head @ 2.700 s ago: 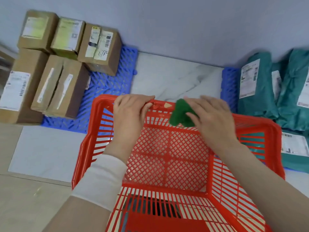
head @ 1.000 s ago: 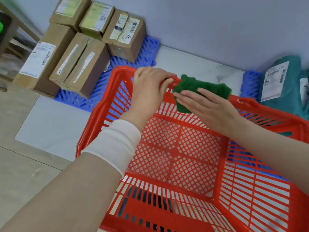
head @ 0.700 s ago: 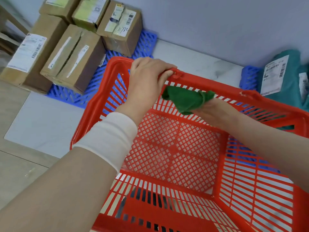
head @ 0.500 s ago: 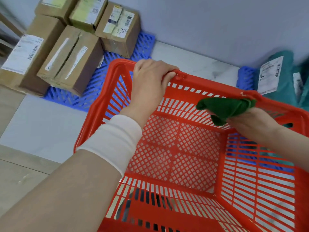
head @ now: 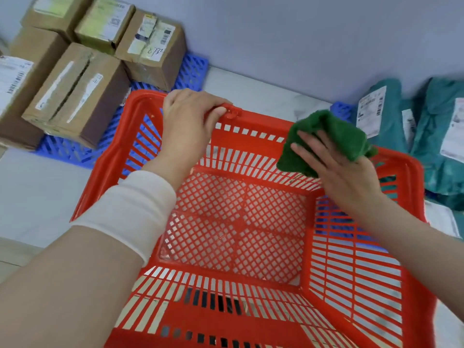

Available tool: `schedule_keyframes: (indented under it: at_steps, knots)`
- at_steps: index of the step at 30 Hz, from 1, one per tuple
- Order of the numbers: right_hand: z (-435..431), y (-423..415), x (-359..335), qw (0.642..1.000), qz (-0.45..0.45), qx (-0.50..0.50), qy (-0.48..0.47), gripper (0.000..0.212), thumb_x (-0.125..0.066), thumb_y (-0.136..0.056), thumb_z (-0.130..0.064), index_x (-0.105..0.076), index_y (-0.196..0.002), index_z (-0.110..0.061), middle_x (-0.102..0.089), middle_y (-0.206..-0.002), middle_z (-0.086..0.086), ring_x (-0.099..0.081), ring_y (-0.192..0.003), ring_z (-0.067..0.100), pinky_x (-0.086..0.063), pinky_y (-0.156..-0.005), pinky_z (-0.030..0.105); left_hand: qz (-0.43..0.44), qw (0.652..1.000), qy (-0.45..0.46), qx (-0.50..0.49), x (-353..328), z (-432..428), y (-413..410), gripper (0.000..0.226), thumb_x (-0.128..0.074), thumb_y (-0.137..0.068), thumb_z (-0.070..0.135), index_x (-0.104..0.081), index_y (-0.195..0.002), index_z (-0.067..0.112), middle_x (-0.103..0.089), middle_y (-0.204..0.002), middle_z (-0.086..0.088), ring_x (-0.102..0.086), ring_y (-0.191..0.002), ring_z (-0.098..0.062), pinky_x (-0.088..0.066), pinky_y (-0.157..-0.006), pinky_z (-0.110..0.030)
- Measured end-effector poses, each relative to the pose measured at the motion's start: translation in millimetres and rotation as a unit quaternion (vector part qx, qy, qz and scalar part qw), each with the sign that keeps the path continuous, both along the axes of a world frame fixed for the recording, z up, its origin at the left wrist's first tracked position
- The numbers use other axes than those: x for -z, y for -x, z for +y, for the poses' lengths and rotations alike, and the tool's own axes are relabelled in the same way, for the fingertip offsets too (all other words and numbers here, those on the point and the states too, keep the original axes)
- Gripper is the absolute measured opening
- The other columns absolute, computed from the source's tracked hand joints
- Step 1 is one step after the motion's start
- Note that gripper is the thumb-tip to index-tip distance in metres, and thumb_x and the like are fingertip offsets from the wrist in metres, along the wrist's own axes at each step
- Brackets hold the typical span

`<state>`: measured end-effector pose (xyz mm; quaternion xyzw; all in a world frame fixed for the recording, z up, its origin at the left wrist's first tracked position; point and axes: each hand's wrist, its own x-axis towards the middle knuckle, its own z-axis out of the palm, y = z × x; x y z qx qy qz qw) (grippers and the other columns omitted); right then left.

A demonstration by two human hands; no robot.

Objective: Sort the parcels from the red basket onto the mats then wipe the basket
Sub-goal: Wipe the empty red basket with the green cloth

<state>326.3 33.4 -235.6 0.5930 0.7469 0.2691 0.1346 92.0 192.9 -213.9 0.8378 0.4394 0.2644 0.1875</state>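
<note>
The red basket [head: 253, 144] stands on the floor in front of me with nothing inside it. My left hand [head: 188, 121] grips its far rim near the left corner. My right hand [head: 334, 167] lies with straight fingers on a green cloth [head: 334, 136] and presses it against the far wall of the basket near the right corner. Several cardboard boxes [head: 77, 94] sit on a blue mat [head: 193, 69] at the far left. Teal bagged parcels [head: 414, 131] with white labels lie on another blue mat [head: 341, 109] at the right.
A grey wall [head: 301, 33] runs along the back, close behind both mats. Pale marble floor [head: 251, 91] shows between the mats and to the left of the basket.
My right hand has carried the green cloth to the right along the far wall of the basket and now lies flat on it. My left hand has kept its grip on the rim.
</note>
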Motion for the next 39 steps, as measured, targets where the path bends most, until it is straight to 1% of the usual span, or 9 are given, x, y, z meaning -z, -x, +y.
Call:
schedule_keyframes:
  at_steps: [2,5,8,12,17,21,26,32,39]
  knots:
    - [8,6,-4,0.994,0.057,0.054,-0.07,0.055,-0.043,-0.095,-0.015,-0.021,-0.145,-0.011,-0.023,-0.152,0.016,-0.023,-0.14,0.032,-0.012,-0.116,0.044,0.005,1.0,0.002,-0.001,-1,0,-2,0.023,-0.048,-0.093,0.029,-0.067,-0.105,0.024,-0.069,-0.099,0.002,-0.055,-0.101,-0.021,-0.018,-0.095,-0.026]
    - [17,29,0,0.978,0.126,0.094,-0.138,0.052,-0.056,-0.089,-0.009,-0.038,-0.137,-0.001,-0.042,-0.143,0.014,-0.038,-0.133,0.032,-0.022,-0.111,0.049,0.021,1.0,0.008,-0.005,-2,0,-2,0.023,-0.049,-0.093,0.029,-0.068,-0.104,0.024,-0.07,-0.1,0.001,-0.055,-0.101,-0.022,-0.019,-0.095,-0.027]
    - [5,19,6,0.968,0.175,0.049,-0.172,0.045,-0.054,-0.087,0.004,-0.05,-0.13,-0.007,-0.051,-0.137,0.008,-0.044,-0.129,0.028,-0.027,-0.11,0.046,0.028,1.0,0.009,-0.009,-2,-1,-2,0.022,-0.049,-0.093,0.029,-0.068,-0.104,0.025,-0.07,-0.099,0.001,-0.056,-0.099,-0.022,-0.019,-0.094,-0.027]
    - [-1,8,8,0.96,0.185,-0.002,-0.209,0.029,-0.058,-0.087,-0.001,-0.059,-0.113,-0.011,-0.063,-0.124,0.005,-0.045,-0.122,0.025,-0.035,-0.099,0.039,0.024,1.0,0.009,-0.016,-2,-1,-3,0.023,-0.049,-0.093,0.03,-0.068,-0.105,0.025,-0.07,-0.101,0.002,-0.055,-0.1,-0.021,-0.02,-0.094,-0.026]
    - [0,31,7,0.93,0.235,0.067,-0.274,0.019,-0.052,-0.09,-0.004,-0.068,-0.099,-0.01,-0.068,-0.114,0.002,-0.045,-0.114,0.021,-0.035,-0.088,0.035,0.022,0.999,0.018,-0.015,-5,-2,-3,0.023,-0.049,-0.093,0.029,-0.068,-0.106,0.025,-0.069,-0.101,0.003,-0.055,-0.101,-0.019,-0.019,-0.095,-0.025]
    - [5,53,6,0.889,0.307,0.142,-0.309,0.018,-0.057,-0.083,0.002,-0.07,-0.094,-0.006,-0.07,-0.108,0.005,-0.044,-0.111,0.022,-0.036,-0.088,0.035,0.017,1.0,0.019,-0.004,-6,-1,-2,0.022,-0.05,-0.093,0.028,-0.068,-0.105,0.026,-0.07,-0.099,0.003,-0.056,-0.1,-0.019,-0.02,-0.094,-0.025]
    - [-7,54,3,0.865,0.344,0.173,-0.322,0.019,-0.062,-0.073,0.014,-0.068,-0.085,0.0,-0.071,-0.093,0.014,-0.048,-0.102,0.026,-0.039,-0.088,0.037,0.008,1.0,0.02,-0.011,-4,-1,-3,0.021,-0.051,-0.092,0.028,-0.068,-0.103,0.026,-0.07,-0.098,0.003,-0.056,-0.101,-0.021,-0.019,-0.094,-0.025]
    - [-3,85,7,0.798,0.393,0.263,-0.373,0.026,-0.056,-0.076,0.017,-0.067,-0.097,0.005,-0.067,-0.105,0.018,-0.057,-0.102,0.04,-0.041,-0.096,0.044,0.004,1.0,0.025,-0.007,-5,0,-2,0.021,-0.05,-0.093,0.028,-0.068,-0.104,0.026,-0.069,-0.099,0.004,-0.055,-0.103,-0.019,-0.018,-0.095,-0.025]
    - [31,89,4,0.847,0.38,0.234,-0.29,0.029,-0.054,-0.087,-0.002,-0.062,-0.113,-0.009,-0.061,-0.126,0.004,-0.041,-0.123,0.019,-0.033,-0.099,0.032,0.01,1.0,0.017,0.006,-3,1,0,0.022,-0.049,-0.093,0.028,-0.067,-0.104,0.026,-0.069,-0.097,0.003,-0.056,-0.099,-0.021,-0.019,-0.093,-0.026]
